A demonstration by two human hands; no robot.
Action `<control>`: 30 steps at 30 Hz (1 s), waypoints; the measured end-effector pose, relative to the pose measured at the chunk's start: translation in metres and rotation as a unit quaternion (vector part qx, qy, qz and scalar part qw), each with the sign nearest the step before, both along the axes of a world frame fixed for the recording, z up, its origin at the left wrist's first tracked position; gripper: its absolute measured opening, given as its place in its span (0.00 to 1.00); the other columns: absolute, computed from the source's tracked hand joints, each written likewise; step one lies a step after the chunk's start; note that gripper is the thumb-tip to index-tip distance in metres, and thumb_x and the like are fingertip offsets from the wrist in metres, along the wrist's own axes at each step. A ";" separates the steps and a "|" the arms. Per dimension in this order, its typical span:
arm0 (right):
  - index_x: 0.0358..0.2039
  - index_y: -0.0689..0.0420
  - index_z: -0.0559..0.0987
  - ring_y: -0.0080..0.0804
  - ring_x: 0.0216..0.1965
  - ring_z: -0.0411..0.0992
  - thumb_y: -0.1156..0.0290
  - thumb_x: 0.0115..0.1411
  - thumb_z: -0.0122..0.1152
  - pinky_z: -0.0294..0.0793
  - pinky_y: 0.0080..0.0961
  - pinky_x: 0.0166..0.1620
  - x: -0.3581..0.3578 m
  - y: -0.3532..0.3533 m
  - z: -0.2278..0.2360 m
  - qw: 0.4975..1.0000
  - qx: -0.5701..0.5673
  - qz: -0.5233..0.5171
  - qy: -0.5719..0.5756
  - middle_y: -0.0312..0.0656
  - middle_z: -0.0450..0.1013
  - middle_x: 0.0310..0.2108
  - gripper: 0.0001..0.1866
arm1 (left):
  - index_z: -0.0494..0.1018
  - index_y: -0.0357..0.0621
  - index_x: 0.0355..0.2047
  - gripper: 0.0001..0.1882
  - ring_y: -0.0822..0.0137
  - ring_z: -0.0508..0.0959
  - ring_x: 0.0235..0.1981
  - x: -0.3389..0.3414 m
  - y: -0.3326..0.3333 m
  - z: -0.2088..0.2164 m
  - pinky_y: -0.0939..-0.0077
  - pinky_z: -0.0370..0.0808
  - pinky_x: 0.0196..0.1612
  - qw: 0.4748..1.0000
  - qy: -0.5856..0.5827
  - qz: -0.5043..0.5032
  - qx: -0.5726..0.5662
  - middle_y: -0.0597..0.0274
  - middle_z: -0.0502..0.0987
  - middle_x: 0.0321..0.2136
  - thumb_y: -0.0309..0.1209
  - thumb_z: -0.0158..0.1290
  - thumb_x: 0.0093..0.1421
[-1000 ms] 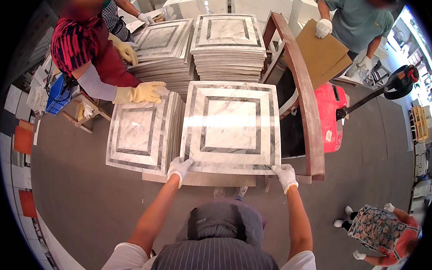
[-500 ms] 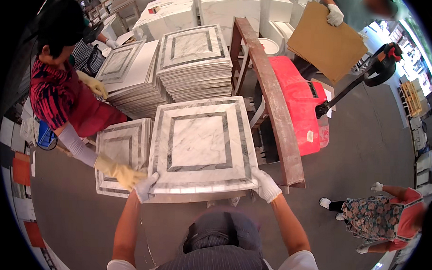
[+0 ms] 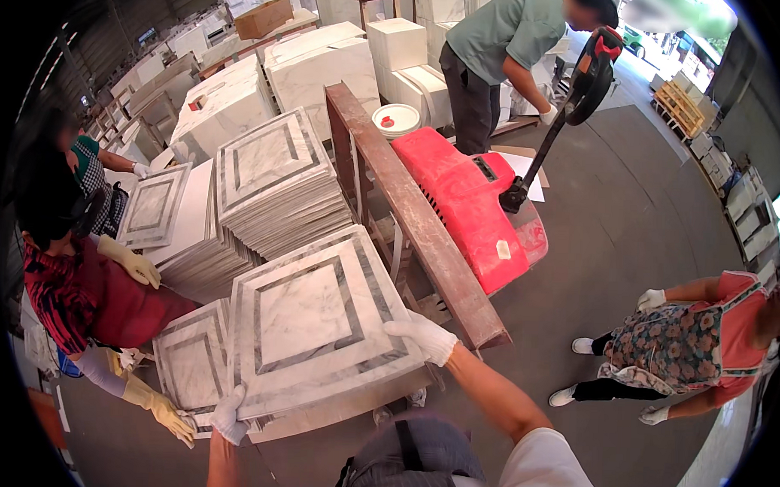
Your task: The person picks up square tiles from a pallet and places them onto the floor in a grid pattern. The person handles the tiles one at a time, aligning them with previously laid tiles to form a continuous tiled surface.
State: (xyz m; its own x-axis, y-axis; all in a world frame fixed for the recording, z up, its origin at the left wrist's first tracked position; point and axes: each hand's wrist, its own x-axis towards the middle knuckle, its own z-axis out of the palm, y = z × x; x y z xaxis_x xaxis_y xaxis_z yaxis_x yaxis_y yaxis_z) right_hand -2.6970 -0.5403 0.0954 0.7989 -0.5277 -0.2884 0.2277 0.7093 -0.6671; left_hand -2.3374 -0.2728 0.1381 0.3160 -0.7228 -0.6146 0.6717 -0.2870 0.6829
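Observation:
A square marble tile (image 3: 302,313) with a grey inlaid frame tops the nearest stack in front of me. My left hand (image 3: 229,418), in a white glove, grips its near-left corner, thumb along the edge. My white-gloved right hand (image 3: 425,337) rests over the right edge near the front corner, fingers stretched out. To the left is a lower framed tile (image 3: 188,357), touched at its near edge by a co-worker's yellow-gloved hand (image 3: 161,411). Behind stands a tall stack of similar tiles (image 3: 276,175).
A rusty steel beam (image 3: 417,219) slants along the stack's right side, beside a red pallet jack (image 3: 469,203). Another stack with a framed tile (image 3: 155,205) stands far left. Co-workers stand at left, a person in an apron (image 3: 669,356) at right, and another person (image 3: 504,41) bends behind the jack.
The view has swung right. My right hand has shifted from the tile's front corner onto its right edge. The far person's brown sheet is out of sight. The co-worker's yellow glove has moved nearer.

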 end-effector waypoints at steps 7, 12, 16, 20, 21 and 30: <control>0.51 0.64 0.72 0.28 0.41 0.76 0.66 0.60 0.59 0.76 0.21 0.39 -0.035 0.022 0.123 0.997 0.070 -0.033 0.020 0.42 0.75 0.41 0.21 | 0.66 0.30 0.54 0.23 0.52 0.81 0.42 -0.041 0.018 0.129 0.58 0.83 0.44 0.992 -0.074 0.095 0.042 0.44 0.78 0.44 0.34 0.49 0.63; 0.41 0.57 0.76 0.26 0.32 0.73 0.66 0.59 0.58 0.76 0.25 0.43 -0.039 0.017 0.138 0.988 0.144 -0.025 0.052 0.37 0.74 0.32 0.12 | 0.68 0.29 0.53 0.24 0.54 0.81 0.39 -0.017 0.003 0.169 0.62 0.83 0.40 0.993 -0.079 0.044 0.075 0.44 0.79 0.41 0.37 0.50 0.63; 0.24 0.51 0.73 0.25 0.23 0.69 0.68 0.56 0.57 0.77 0.26 0.40 -0.040 0.008 0.166 0.978 0.193 -0.068 0.025 0.30 0.71 0.22 0.05 | 0.69 0.29 0.51 0.25 0.55 0.82 0.36 0.007 -0.016 0.196 0.65 0.84 0.37 0.996 -0.058 -0.007 0.060 0.45 0.79 0.38 0.40 0.50 0.62; 0.28 0.55 0.75 0.30 0.36 0.75 0.72 0.55 0.59 0.77 0.31 0.49 -0.017 -0.016 0.177 0.969 0.229 -0.058 -0.067 0.34 0.75 0.28 0.02 | 0.70 0.28 0.50 0.27 0.57 0.82 0.33 0.026 -0.040 0.216 0.67 0.85 0.34 0.999 -0.005 -0.038 0.025 0.45 0.80 0.36 0.42 0.51 0.62; 0.36 0.58 0.74 0.32 0.43 0.74 0.73 0.56 0.58 0.77 0.35 0.50 -0.009 -0.029 0.158 0.983 0.158 -0.029 -0.087 0.39 0.75 0.37 0.07 | 0.72 0.28 0.47 0.33 0.61 0.82 0.25 0.015 -0.056 0.220 0.73 0.84 0.28 1.000 -0.014 0.000 0.018 0.46 0.80 0.29 0.52 0.51 0.61; 0.40 0.54 0.82 0.27 0.38 0.76 0.69 0.56 0.65 0.74 0.25 0.45 -0.007 -0.020 0.184 0.832 -0.535 -0.039 0.140 0.37 0.79 0.35 0.11 | 0.69 0.31 0.54 0.28 0.56 0.78 0.43 0.047 -0.062 0.211 0.68 0.74 0.47 0.492 -0.869 0.046 0.001 0.47 0.77 0.44 0.47 0.43 0.68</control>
State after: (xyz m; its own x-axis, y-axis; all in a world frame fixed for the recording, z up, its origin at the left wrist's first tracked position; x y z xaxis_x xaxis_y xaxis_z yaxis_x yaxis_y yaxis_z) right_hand -2.7039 -0.5599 0.2791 0.7313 -0.6485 0.2113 -0.0253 -0.3353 -0.9418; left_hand -2.2902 -0.3353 0.3489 0.3974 -0.6555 0.6421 -0.9169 -0.3118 0.2491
